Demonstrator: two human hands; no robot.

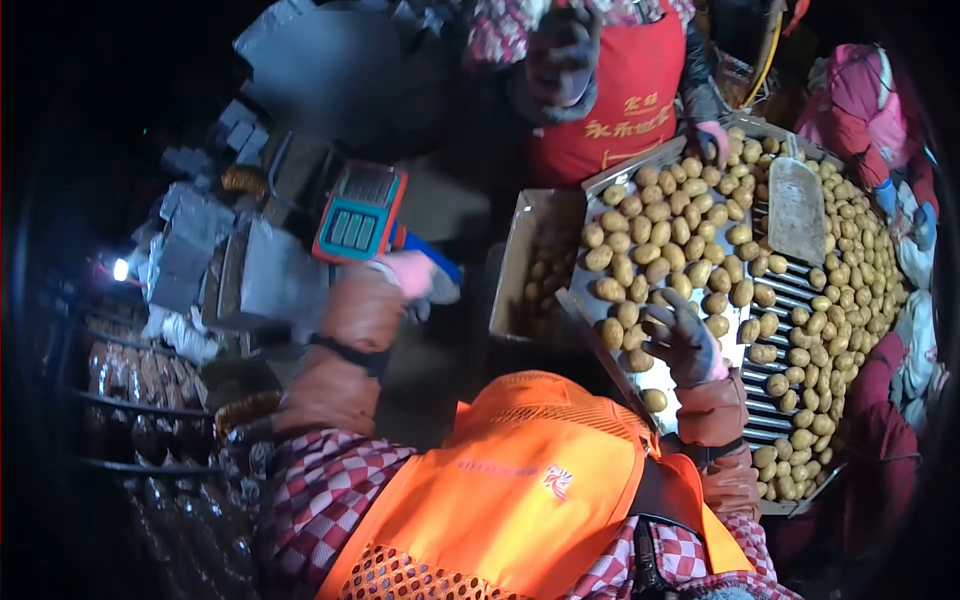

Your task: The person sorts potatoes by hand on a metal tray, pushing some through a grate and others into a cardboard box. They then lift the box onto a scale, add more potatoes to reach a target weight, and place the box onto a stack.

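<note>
My left hand, in a pink and grey glove, is beside a teal and red digital scale. A blue strip runs just behind this hand. Its fingers are slightly blurred but look apart, and I see nothing held in them. To the right, my right hand, gloved in grey and pink, hovers over or touches potatoes on a metal sorting table. The fingers are spread and bent, with potatoes close to their tips; I see none gripped.
A metal scoop lies among the potatoes by the dark roller bars. A cardboard box with potatoes stands left of the table. A co-worker in a red apron reaches in; another in pink is at right. Stacked packages fill the left.
</note>
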